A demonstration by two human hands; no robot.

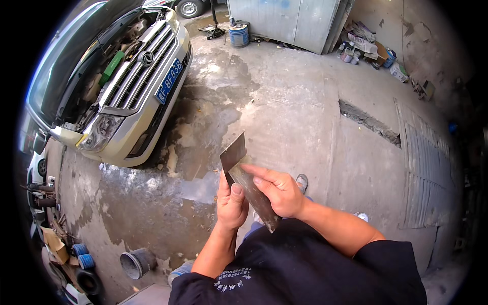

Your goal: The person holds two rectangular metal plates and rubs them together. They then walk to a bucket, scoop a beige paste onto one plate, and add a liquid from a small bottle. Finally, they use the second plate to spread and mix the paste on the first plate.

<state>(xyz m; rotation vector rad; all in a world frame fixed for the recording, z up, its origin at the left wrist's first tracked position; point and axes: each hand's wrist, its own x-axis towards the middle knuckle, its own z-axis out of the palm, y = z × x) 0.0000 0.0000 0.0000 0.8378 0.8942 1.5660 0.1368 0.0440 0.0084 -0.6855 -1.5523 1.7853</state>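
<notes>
In front of my body I hold a thin dark metal scraper blade (234, 154) and a long, worn grey-brown strip (256, 201). My left hand (233, 206) is closed on the blade from below, its thumb upright beside the strip and its fingers partly hidden behind. From the other side my right hand (282, 192) grips the strip, index finger stretched along its upper end and thumb bent against it. Where the two pieces meet they overlap, and I cannot tell whether they are joined. The strip's lower end tilts down toward my dark shirt (325, 264).
A pale van (137, 81) with its hood raised stands at the far left. A dark bucket (136, 263) is on the stained concrete floor at lower left. A blue bucket (238, 36) stands near a metal cabinet (284, 20). A sunken slot (370, 122) cuts the floor at right.
</notes>
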